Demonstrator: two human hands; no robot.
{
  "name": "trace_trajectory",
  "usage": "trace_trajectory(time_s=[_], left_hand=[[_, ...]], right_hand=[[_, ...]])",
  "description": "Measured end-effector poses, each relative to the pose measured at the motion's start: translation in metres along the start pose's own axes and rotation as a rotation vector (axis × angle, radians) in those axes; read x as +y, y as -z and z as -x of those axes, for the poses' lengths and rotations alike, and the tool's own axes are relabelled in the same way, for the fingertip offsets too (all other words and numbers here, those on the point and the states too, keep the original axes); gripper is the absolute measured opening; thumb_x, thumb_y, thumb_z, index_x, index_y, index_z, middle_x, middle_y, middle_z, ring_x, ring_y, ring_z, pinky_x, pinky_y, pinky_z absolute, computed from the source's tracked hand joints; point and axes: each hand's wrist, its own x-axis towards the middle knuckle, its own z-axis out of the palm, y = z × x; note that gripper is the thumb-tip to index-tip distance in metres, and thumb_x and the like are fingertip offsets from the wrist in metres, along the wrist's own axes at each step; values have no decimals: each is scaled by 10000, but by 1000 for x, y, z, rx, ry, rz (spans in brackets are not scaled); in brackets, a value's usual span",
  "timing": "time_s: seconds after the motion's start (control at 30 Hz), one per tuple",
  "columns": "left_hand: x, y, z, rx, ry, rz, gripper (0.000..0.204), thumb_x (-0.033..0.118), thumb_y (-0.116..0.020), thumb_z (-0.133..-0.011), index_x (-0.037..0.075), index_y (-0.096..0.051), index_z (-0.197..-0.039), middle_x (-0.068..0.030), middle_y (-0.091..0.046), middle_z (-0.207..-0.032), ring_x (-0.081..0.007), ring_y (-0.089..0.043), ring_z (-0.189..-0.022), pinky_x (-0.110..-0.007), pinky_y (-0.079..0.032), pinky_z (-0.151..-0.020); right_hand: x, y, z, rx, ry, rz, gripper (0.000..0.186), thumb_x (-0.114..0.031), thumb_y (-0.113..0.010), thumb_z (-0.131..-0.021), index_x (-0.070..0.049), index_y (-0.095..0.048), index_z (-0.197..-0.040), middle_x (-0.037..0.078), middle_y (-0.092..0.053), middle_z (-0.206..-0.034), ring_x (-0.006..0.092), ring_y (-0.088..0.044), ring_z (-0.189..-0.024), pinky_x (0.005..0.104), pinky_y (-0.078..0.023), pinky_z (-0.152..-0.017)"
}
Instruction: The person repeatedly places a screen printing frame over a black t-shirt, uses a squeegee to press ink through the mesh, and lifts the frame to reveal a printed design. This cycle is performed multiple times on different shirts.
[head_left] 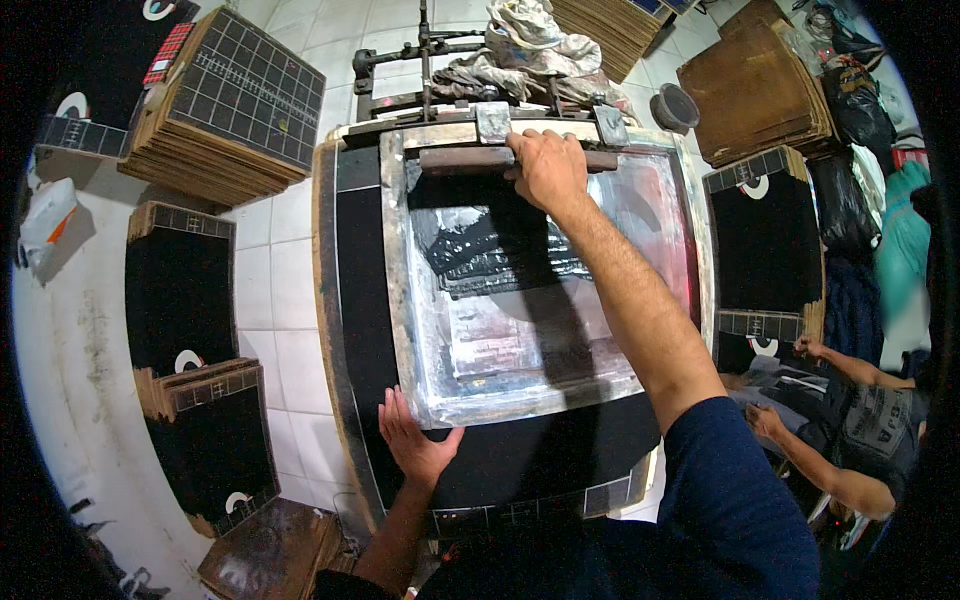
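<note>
A screen printing frame [402, 310] lies over black fabric [520, 455] stretched on a board. My right hand [550, 170] is wrapped round a long brown squeegee [460, 160] at the frame's far end, just below a metal hinge clamp [493, 124]. Glossy black ink [490, 250] spreads in streaks across the upper half of the mesh. At the near left corner of the frame rests my left hand [415, 440], its fingers stretched along the frame's outer edge and thumb apart. My right forearm and its shadow cover part of the mesh.
Stacked boards with black fabric stand on the left [180, 290] and right [765, 240]. A gridded board stack [250, 85] is at the far left. Crumpled rags [540, 45] lie beyond the hinges, near a dark tub [675, 107]. Another person's hands [770, 425] are at right.
</note>
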Motion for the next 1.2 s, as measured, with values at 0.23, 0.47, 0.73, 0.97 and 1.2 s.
trace_trajectory(time_s=[0.23, 0.47, 0.73, 0.97, 1.2], left_hand=[[-2, -2, -2, 7, 2, 56, 1267, 472, -933, -688, -40, -211, -1596, -275, -365, -1593, -418, -329, -1524, -626, -243, -1240], [5, 5, -8, 11, 75, 294, 1259, 318, -952, -693, -56, -184, -1617, -307, -375, -1609, -426, -341, -1529, -613, -165, -1270], [19, 11, -12, 37, 213, 538, 1150, 65, -928, -696, -77, -251, -1615, -319, -421, -1579, -434, -520, -1409, -578, -207, -1274], [15, 3, 2, 83, 289, 901, 1120, -79, -869, -736, -68, -198, -1632, -262, -474, -1484, -338, -573, -1322, -426, -501, -1091], [13, 2, -3, 3, 338, 792, 1162, -56, -882, -716, -6, -198, -1653, -244, -459, -1531, -324, -540, -1358, -433, -480, -1112]], right_hand=[[-26, 21, 112, -94, -11, -19, 310, -105, -783, -777, -159, -684, -1066, 48, -676, -1015, 272, -653, -1014, 459, -446, -851], [-35, 15, 145, 59, -7, -86, 300, -32, -731, -787, -142, -686, -1063, 29, -638, -976, 251, -627, -989, 428, -426, -841], [-28, 14, 148, 204, 15, -241, 282, -41, -687, -824, -127, -656, -1090, 53, -661, -999, 270, -620, -1017, 454, -423, -878], [-20, 39, 109, 112, -22, -186, 301, -115, -802, -770, -137, -677, -1043, 49, -678, -1024, 280, -620, -1030, 470, -418, -892], [-17, 47, 117, -120, -3, -164, 399, -177, -868, -745, -150, -700, -1106, 38, -708, -1050, 281, -638, -1064, 471, -430, -884]])
